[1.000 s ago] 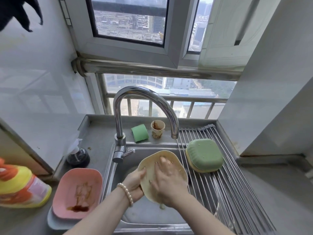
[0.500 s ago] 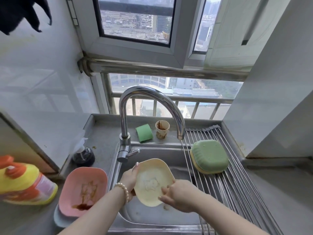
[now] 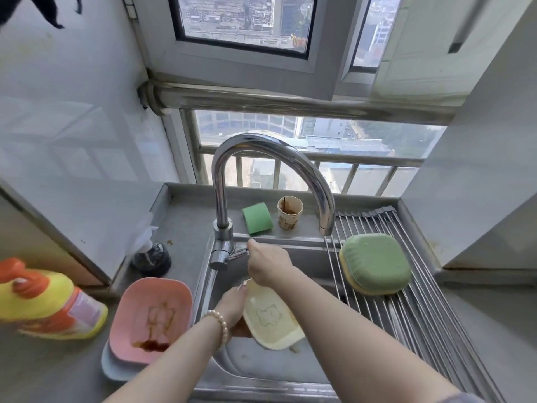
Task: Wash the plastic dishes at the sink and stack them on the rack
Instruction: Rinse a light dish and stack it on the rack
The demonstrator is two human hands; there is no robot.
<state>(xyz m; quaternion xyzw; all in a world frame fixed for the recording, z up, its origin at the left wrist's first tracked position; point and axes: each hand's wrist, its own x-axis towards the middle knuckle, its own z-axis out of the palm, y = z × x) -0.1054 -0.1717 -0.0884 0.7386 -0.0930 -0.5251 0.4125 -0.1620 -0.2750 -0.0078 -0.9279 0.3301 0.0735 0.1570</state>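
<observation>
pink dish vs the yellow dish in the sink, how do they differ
The pink dish lies flat on the counter atop a pale blue one, untouched; the yellow dish is tilted over the sink, held by the left hand. The pink dish holds brown sauce stains; the yellow dish looks rinsed, its cat outline plain. Both are shallow, rounded-square plastic dishes.

The sink point(image 3: 305, 251) sits in the middle. A rack point(image 3: 436, 315) lies on its right, with dishes point(image 3: 376, 264) on it. More dishes point(image 3: 151, 315) sit left, on the table point(image 3: 43, 367).
</observation>
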